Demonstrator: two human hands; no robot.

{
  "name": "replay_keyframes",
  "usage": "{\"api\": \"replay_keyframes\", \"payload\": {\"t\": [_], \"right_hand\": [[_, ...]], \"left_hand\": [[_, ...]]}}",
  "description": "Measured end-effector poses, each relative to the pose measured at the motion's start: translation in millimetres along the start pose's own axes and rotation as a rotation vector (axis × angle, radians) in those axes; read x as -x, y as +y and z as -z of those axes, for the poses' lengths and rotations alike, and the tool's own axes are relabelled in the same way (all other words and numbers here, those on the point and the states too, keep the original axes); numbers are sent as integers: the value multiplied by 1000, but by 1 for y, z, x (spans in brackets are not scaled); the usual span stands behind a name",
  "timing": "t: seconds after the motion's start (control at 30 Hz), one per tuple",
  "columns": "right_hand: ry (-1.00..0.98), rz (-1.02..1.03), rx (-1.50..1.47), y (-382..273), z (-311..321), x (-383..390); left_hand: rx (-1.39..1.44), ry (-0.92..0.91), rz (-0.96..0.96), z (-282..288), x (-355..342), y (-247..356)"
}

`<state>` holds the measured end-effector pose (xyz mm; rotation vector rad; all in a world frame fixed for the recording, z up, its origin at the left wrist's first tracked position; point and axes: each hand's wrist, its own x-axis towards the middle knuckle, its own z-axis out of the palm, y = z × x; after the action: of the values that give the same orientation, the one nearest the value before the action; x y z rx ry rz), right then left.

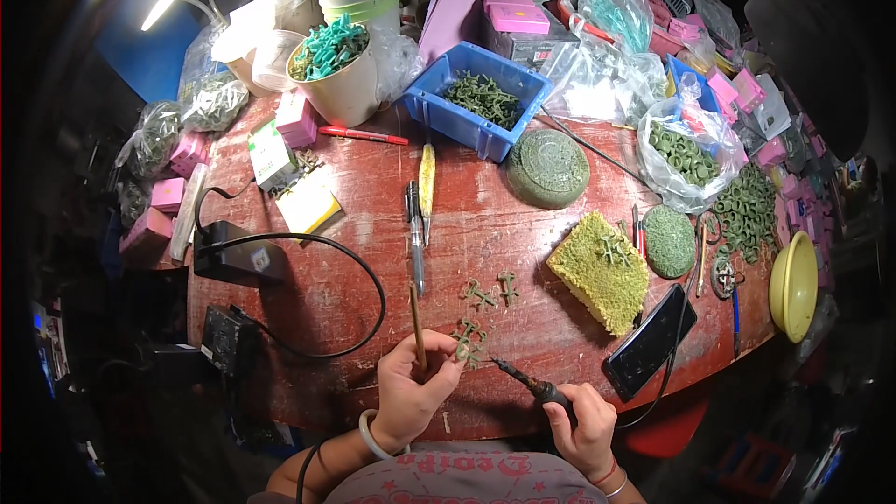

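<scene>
My left hand (411, 397) is closed, pinching a small green branched piece (469, 340) between thumb and fingertips. A thin brown stick (417, 322) rises upright from the same hand. In my right hand (586, 425) is a soldering iron (530, 383) with a dark handle, gripped like a pen. Its fine tip points left, close beside the green piece; whether they touch I cannot tell. Just beyond my left hand, two more small green pieces (507, 288) lie on the red table (373, 308).
Right of centre lie a yellow sponge-like block (597, 271), a phone (651, 341) and a round green pad (669, 241). Behind stands a blue bin (481, 145) of green pieces. A black cable (378, 289) loops at left from a dark box (238, 252). A yellow bowl (793, 287) sits far right.
</scene>
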<state>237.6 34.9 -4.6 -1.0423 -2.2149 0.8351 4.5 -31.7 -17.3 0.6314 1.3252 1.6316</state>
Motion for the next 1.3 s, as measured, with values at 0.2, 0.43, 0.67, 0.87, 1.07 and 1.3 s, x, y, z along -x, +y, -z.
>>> {"api": "replay_keyframes", "payload": {"t": [0.2,0.43,0.67,0.87,1.07,1.3], "right_hand": [[74,-60,-50,2,1,7],[106,-66,-39,5,3,6],[76,-56,-58,6,4,5],[61,-34,-62,6,5,2],[40,-40,-50,5,6,2],[29,-34,-42,5,6,1]], "left_hand": [[-386,-64,-190,-1,1,4],[-609,-85,-412,-8,-4,9],[-675,-85,-507,-10,-8,7],[-698,-101,-536,-9,-9,4],[-708,-104,-533,-10,-9,6],[-708,-108,-527,-10,-9,6]]}}
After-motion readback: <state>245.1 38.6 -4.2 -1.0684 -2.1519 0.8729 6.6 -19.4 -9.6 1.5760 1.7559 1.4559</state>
